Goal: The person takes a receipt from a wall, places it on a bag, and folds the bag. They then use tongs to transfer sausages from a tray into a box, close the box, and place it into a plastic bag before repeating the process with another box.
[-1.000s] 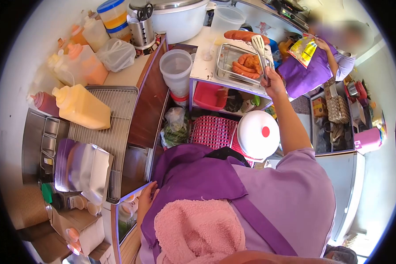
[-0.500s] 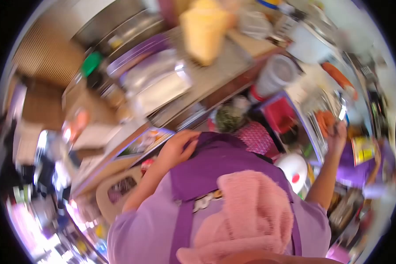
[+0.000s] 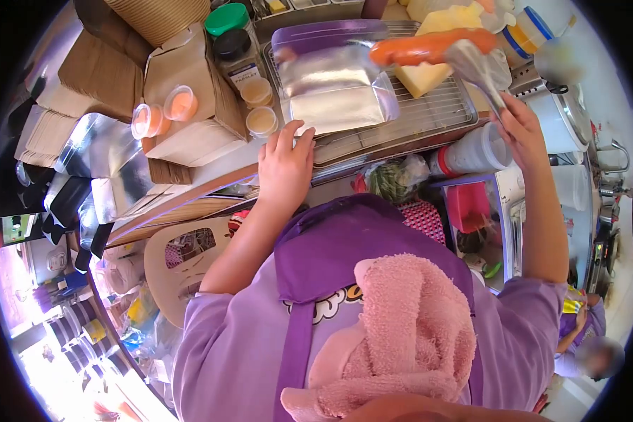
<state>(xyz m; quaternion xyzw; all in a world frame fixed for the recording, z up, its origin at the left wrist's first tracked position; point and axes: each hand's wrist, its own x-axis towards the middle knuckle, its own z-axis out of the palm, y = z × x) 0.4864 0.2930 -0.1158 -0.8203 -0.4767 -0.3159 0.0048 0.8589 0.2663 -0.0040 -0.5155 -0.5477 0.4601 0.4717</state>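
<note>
Gripping tongs [image 3: 482,79] in a curled right hand [image 3: 524,132], pinching the sausage [image 3: 425,48] near one end, above the bench [image 3: 226,166] toward its right side. Resting a loosely open, empty left hand [image 3: 286,169] near its front edge. Could twist loose from such off-centre support.

the right hand [image 3: 522,133] holds metal tongs [image 3: 475,70] gripping a long sausage [image 3: 422,49] over the wire rack [image 3: 439,109]; from here i see the left hand [image 3: 286,169], fingers loosely spread, at the silver-lined box [image 3: 334,95]'s near corner.
</note>
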